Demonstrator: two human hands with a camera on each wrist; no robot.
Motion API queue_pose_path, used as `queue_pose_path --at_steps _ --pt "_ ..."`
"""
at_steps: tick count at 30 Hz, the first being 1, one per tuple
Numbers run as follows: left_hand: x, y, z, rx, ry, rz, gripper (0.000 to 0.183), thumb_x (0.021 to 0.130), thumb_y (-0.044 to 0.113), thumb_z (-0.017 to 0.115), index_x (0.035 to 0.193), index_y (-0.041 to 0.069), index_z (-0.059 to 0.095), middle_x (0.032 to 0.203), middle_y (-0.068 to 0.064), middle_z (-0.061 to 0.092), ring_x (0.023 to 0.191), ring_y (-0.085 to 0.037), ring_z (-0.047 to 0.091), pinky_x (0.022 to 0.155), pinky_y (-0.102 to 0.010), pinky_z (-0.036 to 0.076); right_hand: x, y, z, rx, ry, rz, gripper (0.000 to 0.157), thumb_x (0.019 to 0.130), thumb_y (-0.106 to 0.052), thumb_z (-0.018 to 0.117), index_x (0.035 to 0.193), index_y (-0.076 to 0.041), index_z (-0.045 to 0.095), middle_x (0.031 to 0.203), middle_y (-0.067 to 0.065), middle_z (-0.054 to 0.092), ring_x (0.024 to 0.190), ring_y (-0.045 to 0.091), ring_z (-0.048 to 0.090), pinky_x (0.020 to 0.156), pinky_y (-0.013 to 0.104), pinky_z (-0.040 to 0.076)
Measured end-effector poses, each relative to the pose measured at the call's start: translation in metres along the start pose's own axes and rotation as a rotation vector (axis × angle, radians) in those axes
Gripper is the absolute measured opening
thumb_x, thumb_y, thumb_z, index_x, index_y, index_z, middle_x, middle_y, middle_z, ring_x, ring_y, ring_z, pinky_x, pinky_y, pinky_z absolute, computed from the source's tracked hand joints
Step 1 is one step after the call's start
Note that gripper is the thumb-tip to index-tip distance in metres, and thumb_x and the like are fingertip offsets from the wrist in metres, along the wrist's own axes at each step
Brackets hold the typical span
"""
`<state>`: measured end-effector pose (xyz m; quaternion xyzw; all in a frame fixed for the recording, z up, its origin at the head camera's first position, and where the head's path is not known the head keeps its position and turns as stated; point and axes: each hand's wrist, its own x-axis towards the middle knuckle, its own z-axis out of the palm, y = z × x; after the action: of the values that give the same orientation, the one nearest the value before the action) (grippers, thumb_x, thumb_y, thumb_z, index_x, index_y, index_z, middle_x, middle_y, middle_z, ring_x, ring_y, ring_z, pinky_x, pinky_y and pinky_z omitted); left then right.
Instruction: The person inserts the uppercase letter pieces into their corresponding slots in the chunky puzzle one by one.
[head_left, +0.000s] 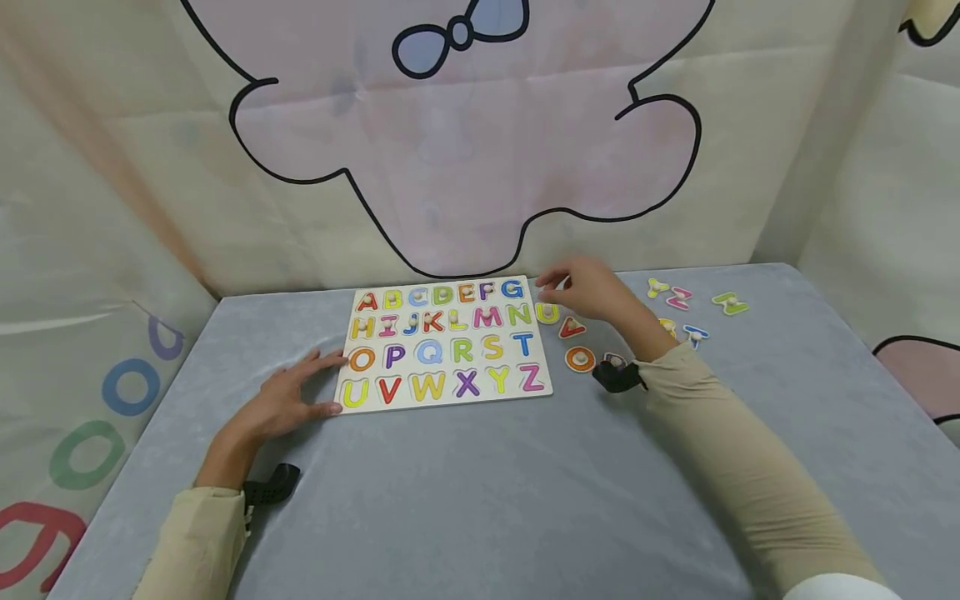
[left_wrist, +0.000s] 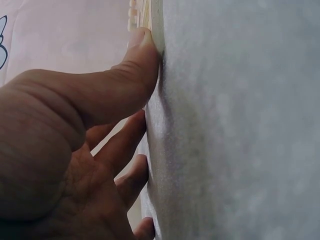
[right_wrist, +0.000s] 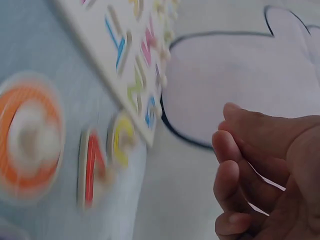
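Observation:
A white letter board [head_left: 411,367] lies on the table, bearing colored capitals from A to Z; knobbed letters sit in its upper rows. My left hand [head_left: 281,404] rests at its left side. In the left wrist view, the thumb touches the board's edge [left_wrist: 157,20] and the fingers are spread. Near the board's top right corner hovers my right hand [head_left: 588,290], fingers loosely bent, with nothing between thumb and fingertips [right_wrist: 231,111]. Below it are a yellow U [head_left: 547,313], a red V [head_left: 572,327] and an orange O [head_left: 580,359].
Farther right lie a yellow Y [head_left: 657,287], a pink Z [head_left: 678,297], a green letter [head_left: 730,303] and a blue T [head_left: 696,335]. A yellow piece [head_left: 667,327] is partly covered by the right arm. Behind the blue-grey table [head_left: 450,500] hangs a printed cloth [head_left: 442,150].

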<state>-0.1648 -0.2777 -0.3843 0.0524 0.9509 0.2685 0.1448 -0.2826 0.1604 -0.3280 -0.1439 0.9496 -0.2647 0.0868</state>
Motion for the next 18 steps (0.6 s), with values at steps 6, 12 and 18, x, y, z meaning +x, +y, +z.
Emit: queue_pose_path --at_steps 6,12,18 --pt "-0.001 -0.002 0.001 -0.011 -0.003 0.021 0.078 0.080 0.027 0.082 0.148 0.018 0.046 0.163 -0.026 0.022 0.149 -0.054 0.014 0.113 -0.075 0.007 -0.034 0.047 -0.029 0.019 0.069 0.033 0.032 0.094 -0.026 0.068 0.122 -0.010 0.070 0.113 0.012 0.071 0.102 0.029 0.060 0.072 0.031 0.047" --pt "0.000 0.001 0.000 -0.009 -0.013 -0.003 0.079 0.080 0.028 0.082 0.149 0.019 0.045 0.163 -0.028 0.018 0.147 -0.058 0.014 0.110 -0.077 0.011 -0.065 0.101 -0.064 0.059 0.151 0.172 0.048 0.096 -0.043 0.063 0.130 -0.009 0.064 0.126 0.021 0.065 0.112 0.036 0.059 0.080 0.034 0.045" --pt "-0.002 -0.001 0.000 0.003 -0.002 0.019 0.076 0.081 0.026 0.081 0.148 0.019 0.046 0.162 -0.027 0.022 0.148 -0.055 0.016 0.111 -0.076 0.011 -0.080 0.148 -0.078 0.059 0.209 0.310 0.063 0.096 -0.055 0.056 0.136 -0.007 0.058 0.135 0.027 0.054 0.117 0.042 0.050 0.077 0.038 0.042"
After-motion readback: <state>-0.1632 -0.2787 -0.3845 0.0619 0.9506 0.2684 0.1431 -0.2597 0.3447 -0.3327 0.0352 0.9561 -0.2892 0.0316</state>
